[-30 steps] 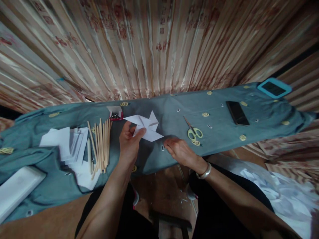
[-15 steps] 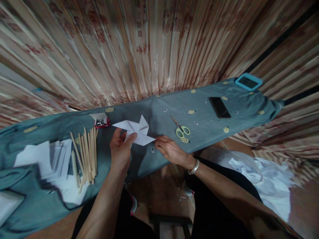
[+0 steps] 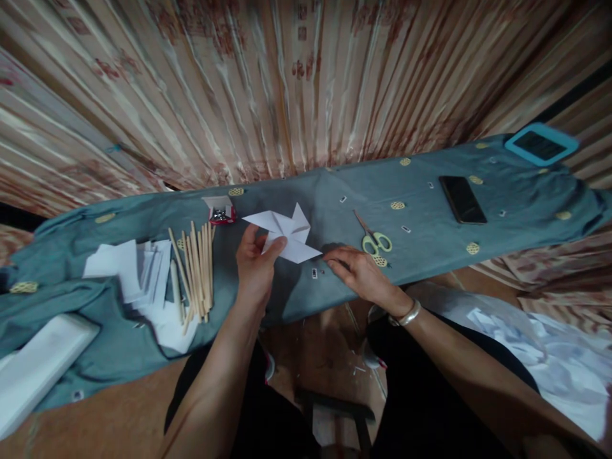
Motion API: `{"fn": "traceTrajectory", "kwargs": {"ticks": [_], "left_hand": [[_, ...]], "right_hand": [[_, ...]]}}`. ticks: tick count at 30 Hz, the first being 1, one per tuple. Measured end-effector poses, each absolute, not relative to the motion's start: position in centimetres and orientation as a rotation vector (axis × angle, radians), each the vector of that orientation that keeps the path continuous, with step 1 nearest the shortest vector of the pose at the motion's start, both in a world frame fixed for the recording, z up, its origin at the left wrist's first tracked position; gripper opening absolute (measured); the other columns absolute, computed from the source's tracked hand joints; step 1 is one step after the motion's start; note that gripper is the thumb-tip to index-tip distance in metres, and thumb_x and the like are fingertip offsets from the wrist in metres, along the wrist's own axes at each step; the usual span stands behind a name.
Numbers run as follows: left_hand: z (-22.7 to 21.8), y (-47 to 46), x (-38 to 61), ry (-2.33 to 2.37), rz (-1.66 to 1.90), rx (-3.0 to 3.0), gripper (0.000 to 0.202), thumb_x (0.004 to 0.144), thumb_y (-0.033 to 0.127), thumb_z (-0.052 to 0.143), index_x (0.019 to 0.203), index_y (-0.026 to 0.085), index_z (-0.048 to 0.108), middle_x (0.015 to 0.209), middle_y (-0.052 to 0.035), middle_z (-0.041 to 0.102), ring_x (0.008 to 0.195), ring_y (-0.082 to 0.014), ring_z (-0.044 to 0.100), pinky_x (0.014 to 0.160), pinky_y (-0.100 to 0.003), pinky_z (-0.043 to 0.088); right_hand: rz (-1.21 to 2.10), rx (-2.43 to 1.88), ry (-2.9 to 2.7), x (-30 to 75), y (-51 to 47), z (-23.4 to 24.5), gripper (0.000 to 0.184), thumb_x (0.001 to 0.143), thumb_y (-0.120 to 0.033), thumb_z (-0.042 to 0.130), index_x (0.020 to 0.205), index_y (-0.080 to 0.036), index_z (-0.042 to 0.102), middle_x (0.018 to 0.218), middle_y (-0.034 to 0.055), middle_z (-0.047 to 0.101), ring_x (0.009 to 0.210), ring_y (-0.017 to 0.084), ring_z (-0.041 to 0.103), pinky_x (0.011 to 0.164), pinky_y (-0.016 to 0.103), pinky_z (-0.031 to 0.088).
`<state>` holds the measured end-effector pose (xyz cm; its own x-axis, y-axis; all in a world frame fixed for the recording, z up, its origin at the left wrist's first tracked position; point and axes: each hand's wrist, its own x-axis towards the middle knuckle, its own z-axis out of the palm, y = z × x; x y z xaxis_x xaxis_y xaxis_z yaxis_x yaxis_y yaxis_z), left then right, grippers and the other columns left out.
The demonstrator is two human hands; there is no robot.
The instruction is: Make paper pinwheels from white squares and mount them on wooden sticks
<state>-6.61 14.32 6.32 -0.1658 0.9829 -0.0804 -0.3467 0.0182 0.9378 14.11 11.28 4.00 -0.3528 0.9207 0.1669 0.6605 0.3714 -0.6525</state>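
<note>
Pinwheel (image 3: 292, 231), white paper, was in my left hand (image 3: 258, 258), raised above the surface (image 3: 329, 220), between the box and the scissors. Left fingers gripped it at its near left side, thumb pressed on top close to the centre. My right hand (image 3: 361, 271) was at the pinwheel's lower right point, fingers bent, tips drawn together; whether they pinched that point or only sat just beside it, I could not tell. Bracelet (image 3: 406, 315) on the right wrist.

Left of the pinwheel: red box (image 3: 229, 220), lid up, shiny bits inside. Nearer me, a bundle of wooden sticks (image 3: 196, 274), some near ends over a sheet; the other papers (image 3: 117, 264) lay further left. Right side: scissors (image 3: 375, 242), green handles towards me, just beyond my right hand; phone (image 3: 463, 201) well apart, flat. Curtain (image 3: 287, 83) hung behind.
</note>
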Motion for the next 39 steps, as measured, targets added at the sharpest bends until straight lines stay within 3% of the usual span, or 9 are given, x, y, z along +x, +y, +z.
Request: {"fn": "traceTrajectory", "kwargs": {"ticks": [6,18,23,29,31,33,36,39], "left_hand": [[6.0,14.3,-6.4,1.117,1.424,0.834,0.051,0.058,0.021,0.084,0.105,0.022,0.064,0.074,0.0032,0.073,0.062,-0.0133,0.065,0.059,-0.023,0.049],[5.4,14.1,-6.0,1.072,1.373,0.793,0.054,0.057,0.023,0.085,0.106,0.022,0.063,0.075,0.0021,0.072,0.063,-0.0151,0.066,0.061,-0.026,0.050],[5.5,13.9,-5.4,1.043,1.351,0.778,0.048,0.060,0.025,0.083,0.103,0.021,0.064,0.073,0.0023,0.071,0.062,-0.0152,0.065,0.061,-0.027,0.050],[5.8,13.8,-4.6,1.012,1.368,0.756,0.050,0.058,0.020,0.083,0.103,0.021,0.063,0.076,0.0019,0.073,0.062,-0.0148,0.066,0.060,-0.026,0.050],[5.7,13.9,-4.2,1.008,1.364,0.775,0.050,0.058,0.020,0.083,0.104,0.021,0.063,0.074,0.0023,0.072,0.062,-0.0151,0.065,0.059,-0.026,0.050],[5.7,13.9,-3.8,1.012,1.359,0.798,0.051,0.058,0.020,0.084,0.104,0.021,0.063,0.072,0.0023,0.072,0.064,-0.0165,0.066,0.060,-0.027,0.051],[5.6,13.9,-3.2,1.010,1.351,0.824,0.053,0.059,0.019,0.083,0.109,0.021,0.063,0.073,0.0016,0.072,0.067,-0.0186,0.068,0.062,-0.028,0.052],[5.6,13.9,-2.7,1.008,1.342,0.858,0.052,0.060,0.019,0.081,0.109,0.022,0.064,0.075,0.0020,0.072,0.066,-0.0171,0.066,0.060,-0.027,0.051]], "right_hand": [[0.562,-1.444,-2.223,12.9,10.9,3.8,0.008,0.090,-0.023,0.064,0.088,-0.018,0.070,0.088,0.0063,0.074,0.088,0.022,0.068,0.081,0.033,0.051],[0.341,-1.352,-2.502,12.8,9.9,3.6,0.027,0.096,-0.011,0.040,0.089,-0.016,0.066,0.084,0.0091,0.068,0.081,0.022,0.061,0.084,0.037,0.049],[0.409,-1.365,-2.351,13.3,10.0,3.6,0.024,0.095,-0.014,0.043,0.084,-0.018,0.064,0.079,0.0077,0.067,0.079,0.023,0.063,0.078,0.035,0.050],[0.616,-1.549,-1.810,16.3,11.8,6.0,0.008,0.087,-0.022,0.058,0.084,-0.020,0.065,0.077,0.0019,0.068,0.071,0.018,0.064,0.070,0.031,0.050],[0.679,-1.475,-1.670,16.7,12.1,7.1,0.007,0.086,-0.025,0.060,0.084,-0.021,0.065,0.084,0.0033,0.070,0.080,0.020,0.066,0.078,0.034,0.052],[0.702,-1.374,-1.645,16.3,11.9,8.0,0.005,0.086,-0.026,0.062,0.084,-0.022,0.065,0.107,0.0070,0.069,0.103,0.023,0.065,0.093,0.042,0.050],[0.686,-1.315,-1.682,14.8,11.3,8.7,0.007,0.087,-0.028,0.064,0.084,-0.022,0.066,0.141,0.0076,0.053,0.134,0.027,0.048,0.113,0.050,0.036],[0.676,-1.342,-1.741,13.7,10.8,8.6,0.010,0.089,-0.030,0.064,0.085,-0.022,0.067,0.150,0.0065,0.044,0.145,0.029,0.035,0.119,0.056,0.025]]}}
